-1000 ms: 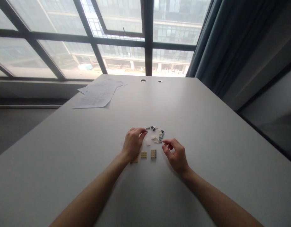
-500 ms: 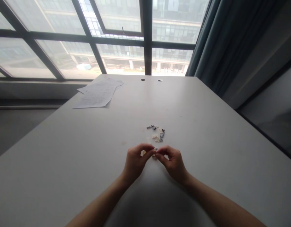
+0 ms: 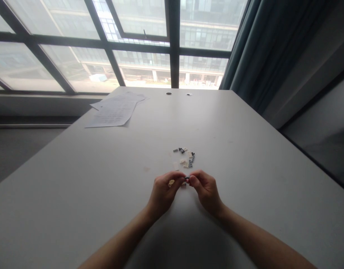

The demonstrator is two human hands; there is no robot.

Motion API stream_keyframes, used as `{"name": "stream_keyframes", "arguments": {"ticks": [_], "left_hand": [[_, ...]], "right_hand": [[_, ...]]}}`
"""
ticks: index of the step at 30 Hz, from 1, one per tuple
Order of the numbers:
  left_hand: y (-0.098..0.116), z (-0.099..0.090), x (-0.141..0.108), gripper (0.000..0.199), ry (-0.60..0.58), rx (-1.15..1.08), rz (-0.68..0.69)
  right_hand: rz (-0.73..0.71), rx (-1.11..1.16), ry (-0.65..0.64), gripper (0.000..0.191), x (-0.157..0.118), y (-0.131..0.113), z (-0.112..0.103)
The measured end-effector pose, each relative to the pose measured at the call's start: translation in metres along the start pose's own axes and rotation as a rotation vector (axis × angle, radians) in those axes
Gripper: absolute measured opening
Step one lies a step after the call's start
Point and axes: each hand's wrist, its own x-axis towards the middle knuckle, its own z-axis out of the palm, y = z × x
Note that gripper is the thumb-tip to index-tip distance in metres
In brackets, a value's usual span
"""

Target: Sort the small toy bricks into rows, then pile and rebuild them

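Fingertips of my left hand (image 3: 165,190) and my right hand (image 3: 206,189) meet near the middle of the table, both closed in a pinch. Between them is a small dark grey toy brick (image 3: 187,178), mostly covered by the fingers. Yellowish bricks (image 3: 171,182) show behind my left thumb, partly hidden. Another small piece (image 3: 184,184) lies just below the fingertips. Beyond my hands, white bricks (image 3: 184,163), grey bricks (image 3: 191,161) and black bricks (image 3: 181,150) lie in a loose curve on the table.
The white table (image 3: 77,194) stretches away to a window. Printed papers (image 3: 113,112) lie at its far left. Two round cable holes, one dark (image 3: 168,93) and one with white in it (image 3: 189,94), sit near the far edge. A dark curtain (image 3: 253,56) hangs at right.
Both hands have shifted slightly to the right, and the right fingers have turned around the brick. The dark brick now shows between the fingertips. The loose bricks beyond stay put.
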Motion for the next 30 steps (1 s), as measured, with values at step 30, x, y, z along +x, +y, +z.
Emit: {"name": "stream_keyframes", "arguments": {"ticks": [30], "left_hand": [[-0.052,-0.01,0.116,0.015,-0.021,0.495,-0.158]], "right_hand": [[0.184,-0.235,-0.031,0.024,0.009,-0.003,-0.033]]}}
